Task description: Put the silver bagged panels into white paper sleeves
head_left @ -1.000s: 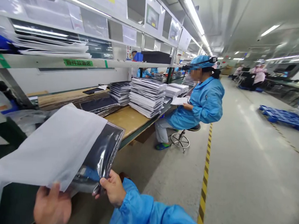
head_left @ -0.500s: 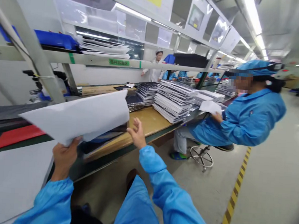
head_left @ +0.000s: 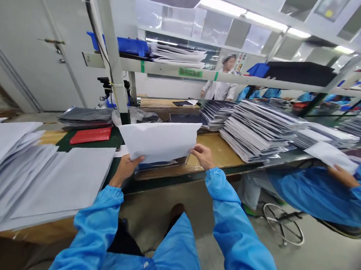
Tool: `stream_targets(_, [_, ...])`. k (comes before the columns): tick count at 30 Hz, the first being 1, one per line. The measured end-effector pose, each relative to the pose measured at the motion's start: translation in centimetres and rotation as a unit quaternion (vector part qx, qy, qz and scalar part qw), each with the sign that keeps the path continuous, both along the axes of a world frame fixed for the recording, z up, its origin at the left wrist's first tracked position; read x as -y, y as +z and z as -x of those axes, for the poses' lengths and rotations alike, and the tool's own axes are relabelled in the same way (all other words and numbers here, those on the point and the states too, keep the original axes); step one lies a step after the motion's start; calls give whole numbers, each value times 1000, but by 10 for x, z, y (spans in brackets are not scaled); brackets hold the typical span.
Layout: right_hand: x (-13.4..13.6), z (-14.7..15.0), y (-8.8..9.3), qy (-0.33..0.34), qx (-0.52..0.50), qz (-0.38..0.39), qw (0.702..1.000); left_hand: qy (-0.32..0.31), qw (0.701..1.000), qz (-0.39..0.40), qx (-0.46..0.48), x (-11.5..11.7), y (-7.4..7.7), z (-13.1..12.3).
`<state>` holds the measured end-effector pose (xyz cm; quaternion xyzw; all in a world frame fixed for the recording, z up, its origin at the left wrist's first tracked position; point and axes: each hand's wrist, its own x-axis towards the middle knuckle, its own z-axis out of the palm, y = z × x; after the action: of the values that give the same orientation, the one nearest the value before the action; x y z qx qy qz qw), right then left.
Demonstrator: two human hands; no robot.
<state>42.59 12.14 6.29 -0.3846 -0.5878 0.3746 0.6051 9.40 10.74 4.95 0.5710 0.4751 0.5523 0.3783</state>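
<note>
I hold a white sheet (head_left: pixel 160 141) up in front of me over the workbench (head_left: pixel 219 151). My left hand (head_left: pixel 125 169) grips its lower left corner. My right hand (head_left: pixel 202 156) pinches its lower right edge. Under the sheet a dark bagged flat item (head_left: pixel 157 165) lies on the bench, mostly hidden. Both my arms wear blue sleeves.
A stack of white sheets (head_left: pixel 28 174) lies at the left. A red pad (head_left: pixel 90 135) and grey bags (head_left: pixel 85 116) sit behind it. Tall piles of bagged items (head_left: pixel 257 127) fill the right. A seated person in blue (head_left: pixel 323 192) works at the right; another person in white (head_left: pixel 221 86) stands beyond the bench.
The view has swung left towards the bench. My right hand, which had let go of the dark bag and hung open, has taken the sheet's right edge. The sheet now hangs squarely between both hands.
</note>
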Motion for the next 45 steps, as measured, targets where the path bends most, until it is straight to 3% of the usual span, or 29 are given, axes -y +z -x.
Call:
stream_targets(5, [-3, -6, 2, 7, 11, 2, 1000, 24, 1000, -19, -1, -3, 3, 3])
stream_targets(10, [-7, -12, -10, 12, 39, 23, 999, 36, 997, -66, 30, 0, 5, 2])
stream_targets(15, [-10, -12, -25, 26, 73, 48, 996, 25, 999, -18, -29, -1, -13, 4])
stream_targets(20, [-12, -15, -33, 34, 104, 53, 993, -55, 995, 34, -72, -2, -28, 12])
stream_targets(23, [-16, -19, -35, 35, 124, 52, 990, -68, 996, 31, -49, 1, -27, 12])
stream_targets(26, [-19, -21, -37, 35, 142, 54, 988, -40, 998, -29, 45, 3, -24, 7])
stream_targets(28, [-20, -22, -40, 34, 152, 58, 986, -8, 997, -57, 60, 4, -24, 4])
stream_targets(34, [-17, -17, -57, 38, 184, 86, 978, 4, 999, 25, -31, -1, -43, 2])
stream_targets(40, [-19, -15, -53, 56, 152, 92, 982, -27, 999, -14, 26, -2, -42, 4])
stream_targets(45, [-3, -5, -63, 37, 108, 97, 989, -60, 997, 25, 39, 4, -45, 4])
